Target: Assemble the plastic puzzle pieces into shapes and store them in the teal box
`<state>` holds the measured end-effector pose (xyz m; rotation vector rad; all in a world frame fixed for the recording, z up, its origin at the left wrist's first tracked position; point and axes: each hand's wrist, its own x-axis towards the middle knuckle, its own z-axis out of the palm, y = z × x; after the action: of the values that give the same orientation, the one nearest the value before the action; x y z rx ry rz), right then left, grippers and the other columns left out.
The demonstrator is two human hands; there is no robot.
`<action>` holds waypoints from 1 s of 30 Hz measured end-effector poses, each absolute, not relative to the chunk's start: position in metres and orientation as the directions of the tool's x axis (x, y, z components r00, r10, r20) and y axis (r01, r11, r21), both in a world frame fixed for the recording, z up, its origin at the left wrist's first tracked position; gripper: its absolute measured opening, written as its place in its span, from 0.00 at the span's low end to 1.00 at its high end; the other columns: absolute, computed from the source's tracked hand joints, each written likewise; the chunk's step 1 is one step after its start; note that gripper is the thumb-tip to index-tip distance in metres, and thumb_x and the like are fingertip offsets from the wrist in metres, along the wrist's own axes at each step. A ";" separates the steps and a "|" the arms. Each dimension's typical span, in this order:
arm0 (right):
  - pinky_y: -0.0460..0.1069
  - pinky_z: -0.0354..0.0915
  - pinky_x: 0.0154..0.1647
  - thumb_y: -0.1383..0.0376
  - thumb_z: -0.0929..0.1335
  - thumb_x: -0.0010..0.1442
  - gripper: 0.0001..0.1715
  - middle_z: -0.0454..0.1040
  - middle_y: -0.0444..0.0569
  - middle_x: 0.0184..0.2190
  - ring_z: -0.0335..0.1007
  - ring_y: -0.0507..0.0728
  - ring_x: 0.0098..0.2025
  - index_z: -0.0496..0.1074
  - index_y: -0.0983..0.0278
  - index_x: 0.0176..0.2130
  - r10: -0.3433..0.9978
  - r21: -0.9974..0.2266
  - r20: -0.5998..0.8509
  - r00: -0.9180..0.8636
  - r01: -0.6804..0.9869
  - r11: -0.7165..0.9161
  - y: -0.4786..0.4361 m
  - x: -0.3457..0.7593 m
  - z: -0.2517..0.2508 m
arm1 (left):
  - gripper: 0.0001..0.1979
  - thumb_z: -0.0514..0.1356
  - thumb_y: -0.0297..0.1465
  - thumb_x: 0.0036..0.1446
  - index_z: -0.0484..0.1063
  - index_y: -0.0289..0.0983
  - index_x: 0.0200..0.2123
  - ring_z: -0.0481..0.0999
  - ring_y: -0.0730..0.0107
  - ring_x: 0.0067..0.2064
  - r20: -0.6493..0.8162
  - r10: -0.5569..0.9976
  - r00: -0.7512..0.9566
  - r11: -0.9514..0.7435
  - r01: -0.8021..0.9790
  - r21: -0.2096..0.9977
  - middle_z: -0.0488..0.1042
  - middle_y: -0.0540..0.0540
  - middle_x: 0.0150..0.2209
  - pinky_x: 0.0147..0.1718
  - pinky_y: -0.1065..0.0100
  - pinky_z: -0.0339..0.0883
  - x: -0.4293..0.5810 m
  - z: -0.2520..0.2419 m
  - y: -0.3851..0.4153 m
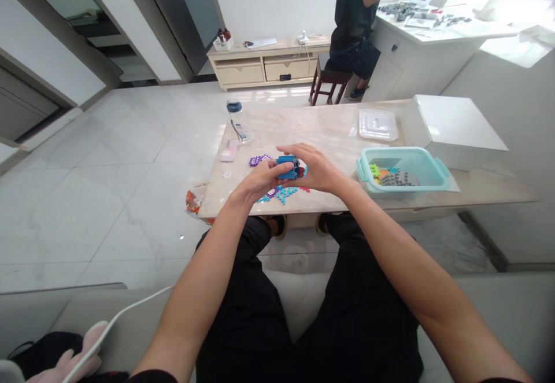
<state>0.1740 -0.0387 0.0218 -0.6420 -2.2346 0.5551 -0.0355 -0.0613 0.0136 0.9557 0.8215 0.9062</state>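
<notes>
A small blue block build (286, 166), with a dark part on its right side, is held up over the table's front part. My left hand (263, 178) is closed on its left end, the thumb lying across its face. From the right, my right hand (318, 166) curves around it, fingers over the top and thumb side below. Something red shows by the right palm, too hidden to name. Under the hands lie loose light-blue pieces (286, 194). Purple pieces (259, 160) lie beyond my left hand, and a white outline-shaped piece (227, 175) sits farther left.
On the marble-look table (321, 125) stand a clear bottle (237, 121), a pink item (229, 151), a teal tub (403, 189) of coloured pieces, a clear lid (378, 125) and a white box (459, 122). A person (355, 18) is at a far counter near a stool (329, 76).
</notes>
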 end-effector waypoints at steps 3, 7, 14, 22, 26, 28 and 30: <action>0.63 0.70 0.66 0.53 0.84 0.54 0.63 0.68 0.59 0.71 0.73 0.69 0.65 0.58 0.56 0.78 0.648 -0.584 0.499 -0.576 0.329 0.742 -0.026 0.189 0.011 | 0.24 0.81 0.41 0.50 0.83 0.32 0.44 0.87 0.52 0.50 -0.193 0.947 0.255 0.280 -0.371 0.885 0.86 0.37 0.42 0.54 0.59 0.78 -0.037 0.015 -0.052; 0.63 0.69 0.66 0.58 0.78 0.64 0.39 0.77 0.59 0.60 0.75 0.67 0.60 0.71 0.62 0.69 0.774 -0.540 0.399 -0.491 0.556 0.632 -0.001 0.212 -0.023 | 0.22 0.80 0.41 0.52 0.80 0.34 0.42 0.87 0.60 0.51 -0.205 0.977 -0.054 0.139 -0.566 0.813 0.87 0.39 0.44 0.55 0.66 0.77 -0.042 0.021 -0.040; 0.51 0.69 0.60 0.64 0.72 0.70 0.18 0.84 0.57 0.55 0.79 0.62 0.56 0.82 0.66 0.57 0.884 -0.366 -0.149 -0.443 0.855 0.367 0.024 0.207 -0.076 | 0.24 0.80 0.43 0.50 0.80 0.35 0.43 0.87 0.58 0.53 -0.150 0.979 -0.134 0.035 -0.620 0.784 0.87 0.40 0.44 0.55 0.64 0.78 -0.040 0.028 -0.055; 0.51 0.65 0.65 0.56 0.75 0.70 0.28 0.76 0.61 0.63 0.72 0.65 0.65 0.79 0.65 0.63 0.900 -0.249 -0.224 -0.374 0.915 0.319 0.048 0.164 -0.102 | 0.24 0.79 0.44 0.50 0.80 0.35 0.42 0.86 0.56 0.55 -0.139 0.983 -0.117 0.032 -0.643 0.765 0.87 0.40 0.44 0.57 0.62 0.75 -0.032 0.031 -0.061; 0.54 0.67 0.64 0.51 0.79 0.63 0.32 0.76 0.63 0.62 0.71 0.70 0.65 0.81 0.65 0.59 0.894 -0.203 -0.221 -0.391 0.915 0.350 0.052 0.137 -0.103 | 0.25 0.80 0.46 0.49 0.80 0.36 0.43 0.84 0.53 0.58 -0.114 0.990 -0.084 0.036 -0.629 0.777 0.87 0.40 0.45 0.59 0.60 0.74 -0.037 0.034 -0.063; 0.54 0.70 0.61 0.51 0.79 0.62 0.28 0.77 0.64 0.58 0.73 0.71 0.62 0.83 0.65 0.55 0.899 -0.171 -0.234 -0.371 0.926 0.338 0.053 0.126 -0.104 | 0.26 0.80 0.46 0.49 0.80 0.36 0.43 0.84 0.52 0.58 -0.117 0.991 -0.064 0.052 -0.623 0.781 0.87 0.40 0.46 0.59 0.60 0.74 -0.041 0.034 -0.063; 0.54 0.71 0.57 0.52 0.79 0.62 0.25 0.79 0.64 0.56 0.74 0.71 0.60 0.84 0.66 0.51 0.907 -0.145 -0.247 -0.342 0.938 0.315 0.053 0.119 -0.105 | 0.26 0.80 0.46 0.49 0.81 0.37 0.44 0.85 0.53 0.58 -0.126 0.991 -0.048 0.069 -0.623 0.780 0.87 0.40 0.46 0.58 0.60 0.74 -0.044 0.033 -0.063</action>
<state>0.1188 0.0535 -0.1047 -1.8630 -2.6418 0.4302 -0.0437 -0.0631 0.0328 0.5924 0.8091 1.4397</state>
